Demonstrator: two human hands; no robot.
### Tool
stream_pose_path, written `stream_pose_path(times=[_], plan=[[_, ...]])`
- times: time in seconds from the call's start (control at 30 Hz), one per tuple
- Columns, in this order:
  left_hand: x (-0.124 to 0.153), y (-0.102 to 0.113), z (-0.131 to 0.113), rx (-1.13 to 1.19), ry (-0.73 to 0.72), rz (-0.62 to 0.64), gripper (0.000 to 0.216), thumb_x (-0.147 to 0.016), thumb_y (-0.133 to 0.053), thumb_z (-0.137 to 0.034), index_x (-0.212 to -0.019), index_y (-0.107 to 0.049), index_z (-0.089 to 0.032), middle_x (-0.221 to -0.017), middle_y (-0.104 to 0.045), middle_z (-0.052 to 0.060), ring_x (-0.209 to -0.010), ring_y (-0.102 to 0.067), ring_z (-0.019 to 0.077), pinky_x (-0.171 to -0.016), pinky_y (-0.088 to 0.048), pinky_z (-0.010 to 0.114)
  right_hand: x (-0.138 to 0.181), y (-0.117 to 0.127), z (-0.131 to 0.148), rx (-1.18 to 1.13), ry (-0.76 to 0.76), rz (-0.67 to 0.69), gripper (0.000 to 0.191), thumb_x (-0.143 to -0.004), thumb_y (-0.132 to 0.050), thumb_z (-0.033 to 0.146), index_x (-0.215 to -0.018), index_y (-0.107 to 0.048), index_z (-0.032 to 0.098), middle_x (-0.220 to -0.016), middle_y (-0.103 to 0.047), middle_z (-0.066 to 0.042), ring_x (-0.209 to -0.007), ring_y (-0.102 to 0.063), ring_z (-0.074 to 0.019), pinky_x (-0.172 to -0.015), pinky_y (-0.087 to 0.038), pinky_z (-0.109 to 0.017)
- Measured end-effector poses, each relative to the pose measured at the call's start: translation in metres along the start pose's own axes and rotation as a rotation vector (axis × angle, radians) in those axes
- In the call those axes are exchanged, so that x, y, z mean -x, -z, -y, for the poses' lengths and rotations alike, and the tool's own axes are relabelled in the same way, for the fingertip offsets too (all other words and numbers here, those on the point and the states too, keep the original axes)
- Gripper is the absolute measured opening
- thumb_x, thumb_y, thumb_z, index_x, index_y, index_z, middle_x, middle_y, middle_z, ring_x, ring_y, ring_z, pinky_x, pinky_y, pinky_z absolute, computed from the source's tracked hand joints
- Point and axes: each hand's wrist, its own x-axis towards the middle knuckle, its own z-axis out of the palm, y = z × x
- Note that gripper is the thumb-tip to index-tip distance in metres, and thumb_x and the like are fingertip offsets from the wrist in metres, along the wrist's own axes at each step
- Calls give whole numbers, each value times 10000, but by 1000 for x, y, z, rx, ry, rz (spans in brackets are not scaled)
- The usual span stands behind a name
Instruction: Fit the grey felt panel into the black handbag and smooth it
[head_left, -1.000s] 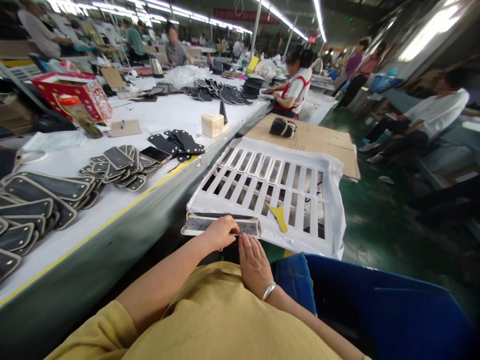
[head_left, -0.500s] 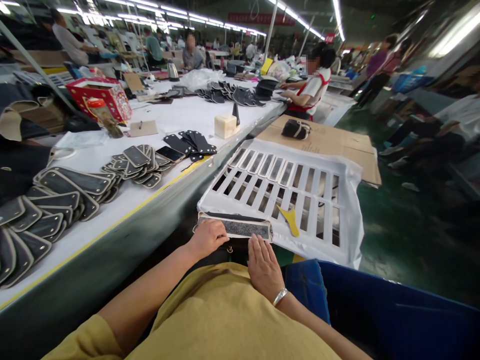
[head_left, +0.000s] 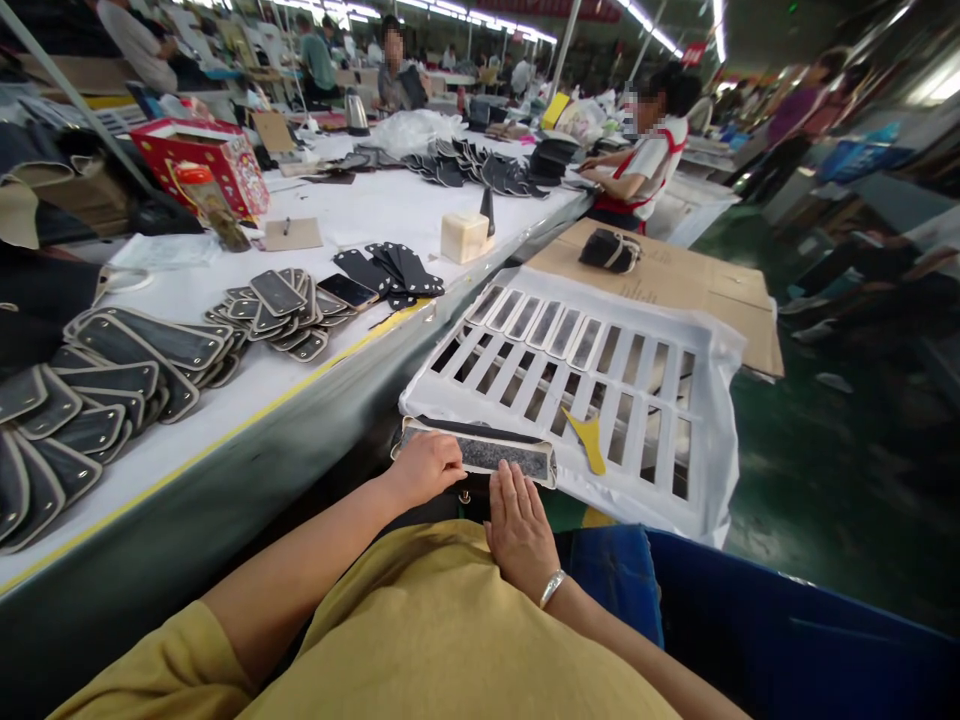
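The left forearm point(head_left: 315, 540) slants from the near left toward the far right, its wrist point(head_left: 384, 492) running almost straight into the left hand point(head_left: 427, 467), which is back up, fingers bent inward and tips turned right, their undersides hidden. From the near right, the right forearm point(head_left: 630, 645) slants toward the far left into the right hand point(head_left: 523, 530), also back up but flattened, its fingers straight, close together and pointing to the far side. The hands are near each other yet apart, the left slightly farther out.
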Motion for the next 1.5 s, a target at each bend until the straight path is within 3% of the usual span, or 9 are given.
stream_pose_path(times=[0.33,0.47,0.57,0.7,1.03,1.17,1.27,1.4,1.5], plan=[[-9,2,-14,-75,146,-1,140,-737,-553,-139,-605,-594,-155,-730,-609,52,-765,-568,218,-684,-413,331,-26,-12,21,-5,42,-89,528,-813,-490,170,-1301,-427,-21,-1384,-395,-233,-1319,-284,-354,-1055,-310,-477],[-1,8,-2,-45,133,-15,83,-745,-580,-163,-673,-620,-168,-765,-618,33,-764,-580,183,-717,-441,299,-30,-12,22,4,32,-81,530,-807,-504,175,-1295,-435,-19,-1383,-397,-234,-1310,-302,-352,-1052,-312,-476],[17,18,18,17,96,-86,151,-735,-656,-229,-877,-627,-187,-957,-623,33,-902,-573,175,-833,-433,295,-28,-10,20,0,35,-73,539,-814,-513,196,-1304,-425,-11,-1389,-390,-233,-1315,-298,-341,-1053,-310,-468],[39,21,38,76,1,-115,93,-765,-663,-293,-775,-630,-206,-963,-625,13,-932,-561,176,-901,-383,342,-26,-9,19,-4,44,-59,554,-818,-517,213,-1313,-409,-11,-1399,-372,-235,-1320,-290,-339,-1057,-303,-466],[41,8,35,115,22,-234,125,-829,-574,-217,-720,-625,-188,-936,-626,28,-917,-540,172,-902,-400,360,-27,-9,21,-19,47,-49,557,-807,-506,199,-1312,-404,-14,-1395,-379,-236,-1326,-280,-341,-1053,-303,-470],[50,-1,41,179,-38,-285,75,-836,-578,-208,-794,-638,-195,-1006,-648,39,-1036,-528,188,-962,-398,381,-28,-11,20,-30,57,-58,569,-802,-516,207,-1314,-397,-12,-1395,-379,-237,-1329,-274,-341,-1057,-295,-469],[57,-6,42,161,-62,-431,106,-861,-540,-170,-894,-636,-199,-997,-671,37,-1036,-556,168,-1022,-366,408,-30,-13,19,-30,61,-59,576,-793,-521,206,-1311,-398,-13,-1395,-378,-238,-1322,-286,-346,-1056,-294,-468],[63,3,42,33,45,-622,144,-877,-486,-153,-935,-612,-193,-1011,-662,50,-955,-592,156,-1051,-346,435,-31,-13,17,-25,76,-62,577,-780,-518,199,-1304,-403,-15,-1391,-382,-241,-1320,-289,-349,-1055,-294,-470],[64,12,45,-9,-5,-526,147,-878,-525,-258,-993,-595,-198,-1051,-648,65,-992,-580,181,-1015,-383,415,-30,-12,16,-27,79,-59,578,-782,-515,205,-1306,-401,-11,-1391,-385,-237,-1323,-287,-344,-1057,-293,-467]])
